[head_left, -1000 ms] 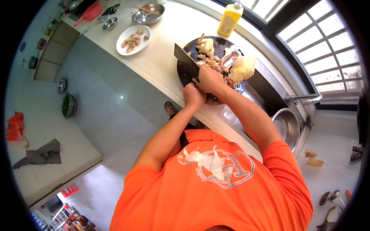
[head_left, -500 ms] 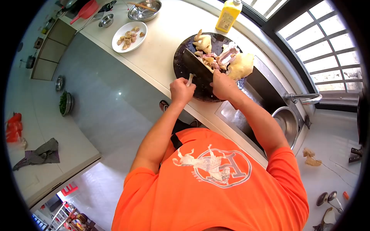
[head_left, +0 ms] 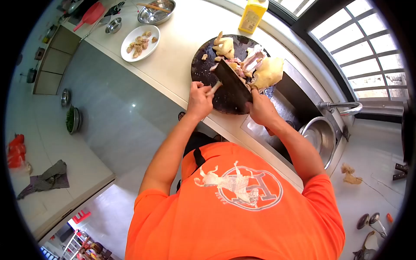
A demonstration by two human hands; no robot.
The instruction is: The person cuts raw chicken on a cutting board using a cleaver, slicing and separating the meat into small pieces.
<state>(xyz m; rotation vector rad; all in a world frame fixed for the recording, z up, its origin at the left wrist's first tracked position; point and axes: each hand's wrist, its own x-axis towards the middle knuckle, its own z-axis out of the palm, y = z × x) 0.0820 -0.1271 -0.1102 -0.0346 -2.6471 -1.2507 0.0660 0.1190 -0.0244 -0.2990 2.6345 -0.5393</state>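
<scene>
My right hand (head_left: 262,108) is closed round the handle end of a dark cleaver (head_left: 234,84), whose broad blade slants over the round chopping board (head_left: 201,71). In my left hand (head_left: 199,102) is a pale, narrow chicken piece (head_left: 213,89), its end sticking out toward the blade. Whether blade and piece touch I cannot tell. Beyond the blade lie cut chicken pieces (head_left: 236,65), a wing portion (head_left: 225,47) and a large yellow-skinned chicken portion (head_left: 268,73) at the board's right edge. One small chicken chunk (head_left: 204,56) rests apart on the left side.
A white plate (head_left: 126,47) with meat pieces stands on the counter (head_left: 177,56), near a steel bowl (head_left: 147,17) with chopsticks. Behind the board is a yellow bottle (head_left: 253,16). To the right are the sink (head_left: 271,123), a faucet (head_left: 342,107) and a steel basin (head_left: 333,143).
The cleaver has swung to a steeper slant, and my right hand has moved right and down. My left hand shifted slightly left with the chicken piece. A small chunk now shows on the board's left.
</scene>
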